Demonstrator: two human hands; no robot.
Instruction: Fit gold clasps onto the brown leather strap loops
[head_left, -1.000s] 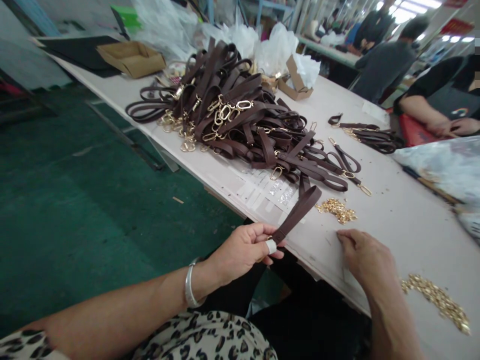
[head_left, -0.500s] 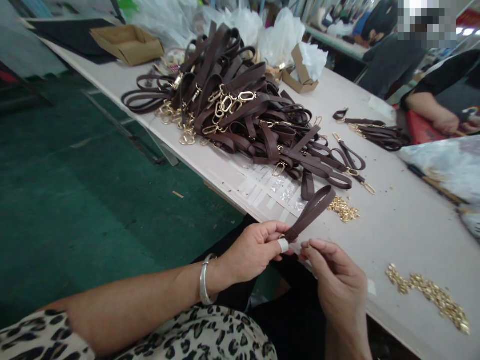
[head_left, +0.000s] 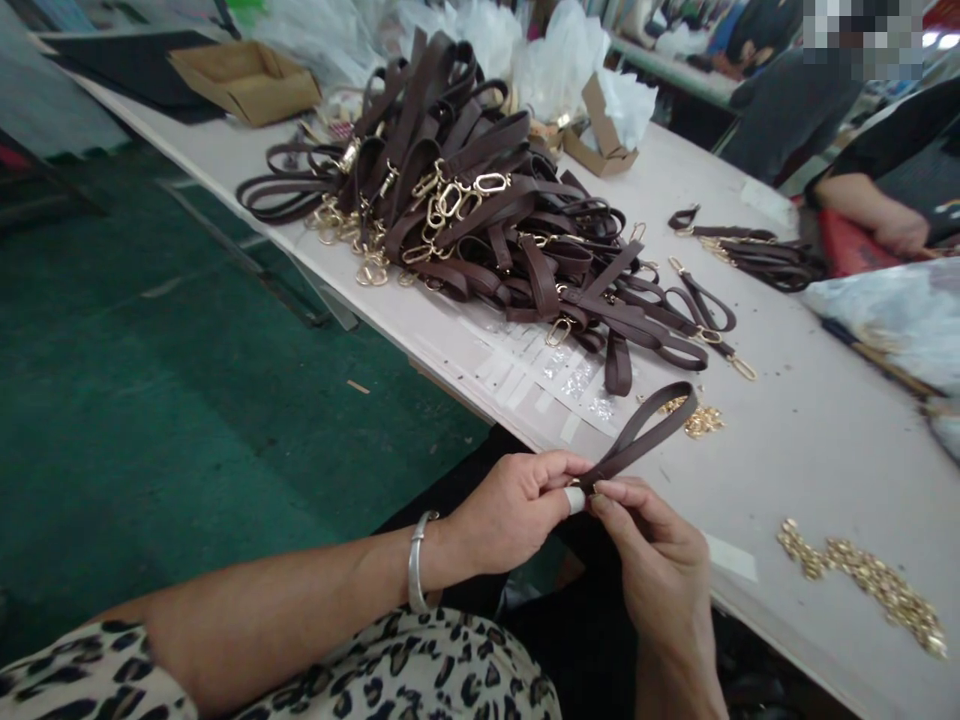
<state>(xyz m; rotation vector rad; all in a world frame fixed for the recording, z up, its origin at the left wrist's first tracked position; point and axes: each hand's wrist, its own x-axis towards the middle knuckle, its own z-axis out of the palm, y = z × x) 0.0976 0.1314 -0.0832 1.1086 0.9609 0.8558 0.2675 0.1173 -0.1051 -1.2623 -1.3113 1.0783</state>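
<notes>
My left hand (head_left: 529, 508) pinches the lower end of a dark brown looped wrist strap (head_left: 646, 440), whose loop points up and to the right over the table edge. White tape is wrapped round my left thumb. Close against the strap's end, my right hand (head_left: 660, 550) has its thumb and forefinger pressed together. A tiny gold-coloured piece (head_left: 595, 490) shows at those fingertips, too small to name. The fingers hide the strap's very end. Behind the loop lies a small heap of gold metal bits (head_left: 703, 420).
A large pile of brown straps (head_left: 480, 210) with gold clasps covers the table's middle. Another heap of gold pieces (head_left: 862, 575) lies at the right. An open cardboard box (head_left: 244, 85) stands at the far left. Across the table sits a person (head_left: 892, 190) beside more straps (head_left: 765, 255).
My right hand has moved left, bringing its pinched fingertips from a small gap up to the strap's end. The strap's loop has tipped slightly to the right.
</notes>
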